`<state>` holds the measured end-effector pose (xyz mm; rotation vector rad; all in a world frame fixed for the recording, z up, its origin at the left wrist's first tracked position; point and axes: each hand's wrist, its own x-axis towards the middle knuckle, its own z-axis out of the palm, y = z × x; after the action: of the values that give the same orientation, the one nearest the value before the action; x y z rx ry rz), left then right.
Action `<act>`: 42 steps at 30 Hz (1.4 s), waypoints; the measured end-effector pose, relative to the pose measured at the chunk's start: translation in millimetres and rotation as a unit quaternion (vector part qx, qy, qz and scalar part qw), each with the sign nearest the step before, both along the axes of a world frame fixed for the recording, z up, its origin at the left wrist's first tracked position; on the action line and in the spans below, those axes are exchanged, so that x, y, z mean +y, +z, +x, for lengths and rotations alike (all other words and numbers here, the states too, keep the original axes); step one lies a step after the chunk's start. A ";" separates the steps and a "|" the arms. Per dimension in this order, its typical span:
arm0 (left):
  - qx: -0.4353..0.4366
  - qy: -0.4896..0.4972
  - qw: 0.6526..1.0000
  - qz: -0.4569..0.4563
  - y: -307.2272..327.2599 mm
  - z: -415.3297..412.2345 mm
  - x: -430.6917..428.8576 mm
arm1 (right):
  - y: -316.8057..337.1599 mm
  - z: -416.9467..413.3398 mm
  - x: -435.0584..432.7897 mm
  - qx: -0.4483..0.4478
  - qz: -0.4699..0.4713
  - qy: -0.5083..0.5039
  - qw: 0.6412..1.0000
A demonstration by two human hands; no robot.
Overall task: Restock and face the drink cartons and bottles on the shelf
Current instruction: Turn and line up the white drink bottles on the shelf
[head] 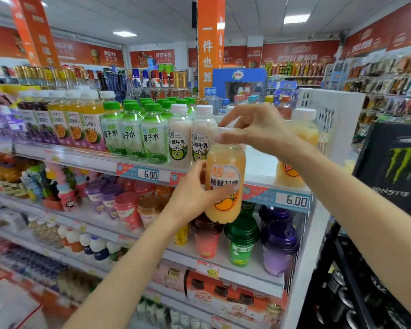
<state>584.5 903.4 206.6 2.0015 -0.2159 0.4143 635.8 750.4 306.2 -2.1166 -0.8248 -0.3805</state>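
Presently, an orange mango-drink bottle (pixel 224 181) is held upright in front of the top shelf (pixel 152 173), not yet set down. Its lower body is gripped by the left hand (pixel 190 195), with the fingers wrapped round it, while its white cap (pixel 224 133) is pinched from above by the right hand (pixel 254 129). A bare stretch of shelf is seen at two o'clock from the bottle, between the coconut-milk bottles (pixel 201 136) at eleven o'clock and a matching orange bottle (pixel 292 172) at three o'clock. The bottle is probably best lifted over the price rail and lowered upright into that gap. The label should be kept facing the aisle, and the neighbours left unnudged, since a knock could topple them.
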 end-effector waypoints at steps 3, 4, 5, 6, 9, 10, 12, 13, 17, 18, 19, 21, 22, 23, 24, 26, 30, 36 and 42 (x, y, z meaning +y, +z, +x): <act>0.012 0.025 0.999 -0.021 -18.4 -6.2 11.8 | -24.9 0.3 14.9 0.047 0.063 0.033 0.996; 0.018 0.030 0.999 -0.030 -23.7 -9.3 15.1 | -31.6 2.0 18.5 0.060 0.071 0.046 0.995; 0.026 0.029 0.998 -0.042 -28.9 -12.8 17.8 | -37.2 2.8 21.5 0.079 0.075 0.066 0.992; 0.035 0.026 0.997 -0.058 -34.6 -16.4 20.3 | -42.6 3.2 24.0 0.100 0.077 0.089 0.988; 0.050 0.008 0.993 -0.106 -49.4 -29.3 24.9 | -57.1 3.3 30.0 0.155 0.091 0.145 0.973; 0.052 0.004 0.991 -0.124 -53.6 -33.1 26.1 | -61.7 3.0 32.1 0.168 0.096 0.159 0.968; 0.061 -0.001 0.986 -0.153 -60.2 -38.1 29.3 | -70.4 2.4 36.8 0.186 0.106 0.191 0.958; 0.066 -0.003 0.985 -0.161 -63.0 -39.4 31.1 | -74.8 2.9 39.4 0.192 0.111 0.204 0.954; 0.078 -0.020 0.981 -0.175 -69.4 -43.2 38.9 | -87.6 5.1 47.2 0.235 0.142 0.237 0.932; 0.079 -0.024 0.981 -0.176 -70.4 -44.5 41.1 | -91.0 6.0 49.5 0.246 0.150 0.246 0.925; 0.081 -0.028 0.981 -0.176 -71.4 -45.9 43.1 | -94.7 6.8 52.1 0.255 0.159 0.257 0.919; 0.086 -0.039 0.979 -0.180 -73.6 -48.6 45.8 | -101.1 7.7 57.5 0.271 0.172 0.282 0.904; 0.088 -0.046 0.978 -0.185 -74.8 -49.3 46.7 | -104.0 8.5 60.0 0.283 0.175 0.296 0.896; 0.090 -0.054 0.976 -0.192 -76.0 -49.9 47.7 | -107.0 9.9 62.1 0.296 0.177 0.310 0.886; 0.091 -0.060 0.974 -0.197 -76.8 -50.0 48.5 | -109.1 10.9 63.8 0.309 0.181 0.325 0.875; 0.095 -0.070 0.972 -0.205 -77.6 -49.1 50.5 | -112.8 14.8 65.2 0.336 0.197 0.351 0.852; 0.112 -0.080 0.965 -0.223 -78.0 -44.7 54.9 | -118.0 21.9 65.8 0.378 0.236 0.362 0.819; 0.106 -0.064 0.970 -0.210 -73.0 -37.3 58.6 | -118.4 23.2 67.8 0.367 0.247 0.286 0.850; 0.103 0.004 0.978 -0.182 -78.5 -29.4 64.1 | -120.7 17.4 77.8 0.306 0.215 0.184 0.909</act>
<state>555.0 967.5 128.1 1.6695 -0.0001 0.2300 653.2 828.1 185.5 -1.4870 -0.6627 0.2793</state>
